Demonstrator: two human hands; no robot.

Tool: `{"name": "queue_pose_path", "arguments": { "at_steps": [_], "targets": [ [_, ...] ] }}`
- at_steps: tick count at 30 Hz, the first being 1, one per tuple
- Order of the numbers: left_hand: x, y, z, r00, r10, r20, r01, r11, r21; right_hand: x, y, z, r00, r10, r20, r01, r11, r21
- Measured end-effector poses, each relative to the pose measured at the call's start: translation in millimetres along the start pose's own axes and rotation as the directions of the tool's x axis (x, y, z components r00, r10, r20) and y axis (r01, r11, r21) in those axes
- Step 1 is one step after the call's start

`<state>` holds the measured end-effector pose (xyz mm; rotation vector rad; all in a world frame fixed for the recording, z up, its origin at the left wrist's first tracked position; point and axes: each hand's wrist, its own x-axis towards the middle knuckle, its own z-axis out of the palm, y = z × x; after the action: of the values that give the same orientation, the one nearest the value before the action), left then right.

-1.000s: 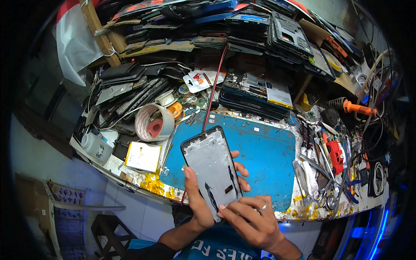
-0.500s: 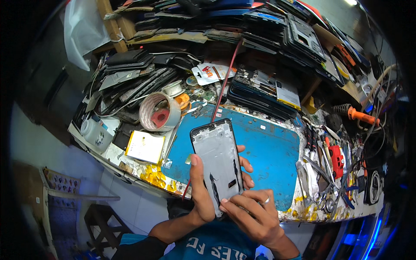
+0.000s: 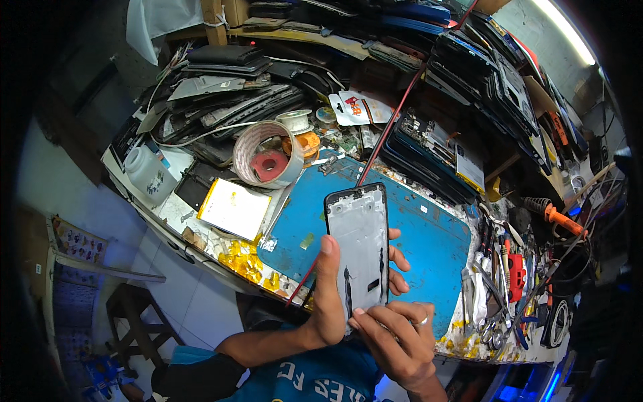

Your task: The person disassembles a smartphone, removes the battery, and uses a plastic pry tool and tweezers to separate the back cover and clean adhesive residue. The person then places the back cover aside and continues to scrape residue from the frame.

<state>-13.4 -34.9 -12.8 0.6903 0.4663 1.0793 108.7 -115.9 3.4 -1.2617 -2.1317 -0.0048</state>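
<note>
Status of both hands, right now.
Left hand: closed around the grey, black-edged, rectangular phone frame.
Right hand: touching the phone frame's lower end; whether it grips cannot be told.

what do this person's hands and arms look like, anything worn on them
The left hand and right hand wear no gloves, and no watch shows at either wrist. A silvery ring circles one right finger. The left forearm is bare up to a black sleeve with teal cloth beside it; the right forearm is bare as far as it shows.

Bench (image 3: 177, 216): blue mat (image 3: 430, 251) mid, wht btl (image 3: 149, 177) far L, assorted tools (image 3: 497, 284) R.
</note>
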Motion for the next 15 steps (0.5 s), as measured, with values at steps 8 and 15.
{"name": "queue_pose_path", "arguments": {
  "at_steps": [8, 15],
  "targets": [
    [-0.9, -2.8, -2.0, 1.000, -0.018, -0.008, 0.017, 0.995, -0.094, 2.0, 2.2, -2.4, 0.998, -0.056, 0.027, 0.057, 0.997, -0.045],
    [-0.5, -6.2, -5.6, 1.000, -0.017, 0.010, 0.019, 0.977, -0.212, 2.8, 2.6, -2.4, 0.999, -0.051, 0.008, 0.052, 0.998, -0.036]
  ]
}}
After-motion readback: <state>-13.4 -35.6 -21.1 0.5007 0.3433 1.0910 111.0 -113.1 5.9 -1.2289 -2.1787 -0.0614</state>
